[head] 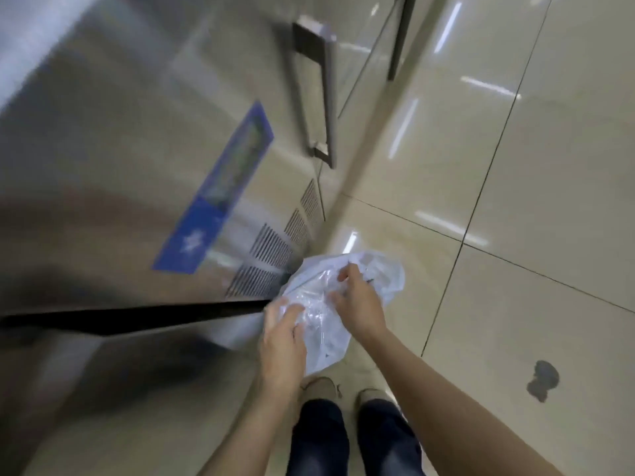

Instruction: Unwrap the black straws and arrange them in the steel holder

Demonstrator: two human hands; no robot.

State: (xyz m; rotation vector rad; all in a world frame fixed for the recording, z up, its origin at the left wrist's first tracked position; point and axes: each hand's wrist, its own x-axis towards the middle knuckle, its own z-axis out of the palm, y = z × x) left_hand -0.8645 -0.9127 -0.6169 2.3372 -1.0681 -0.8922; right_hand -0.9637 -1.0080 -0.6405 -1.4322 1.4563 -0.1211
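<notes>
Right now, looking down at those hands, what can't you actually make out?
Head view only.
1. Black straws: none clearly visible; the crumpled plastic wrapping, gripped by the left hand and right hand, could hide them.
2. Steel holder: outside the frame.
3. Blue label wording: motion-blurred.

The person wears dark blue denim trousers (319, 438), the two legs seen from above as narrow, slightly creased tubes of cloth. Below the hems sit tan low shoes (321, 388) with rounded toes and a dull, suede-like look. Both forearms (464, 400) are bare as far back as the view reaches, and the left hand (283, 341) and the right hand (357, 304) are likewise uncovered.
</notes>
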